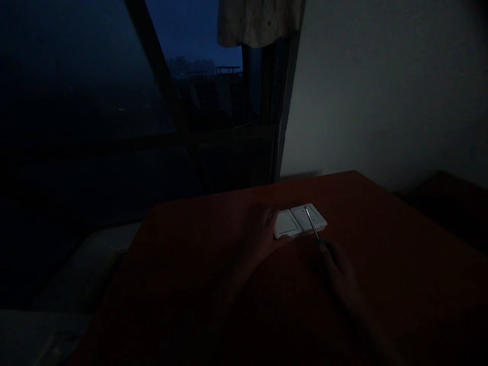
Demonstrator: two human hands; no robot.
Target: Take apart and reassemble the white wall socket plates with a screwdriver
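Note:
A white double wall plate (pixel 287 222), like a socket or switch panel with two square halves, lies on the reddish-brown table (pixel 213 229). My left hand (pixel 264 238) grips its left end, with the thumb along the near edge and the fingers at the far left side. In my right hand (pixel 338 269) is a screwdriver (pixel 312 224), held by the dark handle with its metal shaft slanting forward. Its tip is over the far part of the plate's right half. Whether the tip touches a screw or slot is too dark to tell.
Dim light covers the whole room. Behind the table stands a dark-framed window (pixel 186 132) with a short curtain (pixel 259 23) above. A pale wall (pixel 381 91) rises at the back right. Beyond the table's left edge is a pale surface (pixel 34 330) at the lower left.

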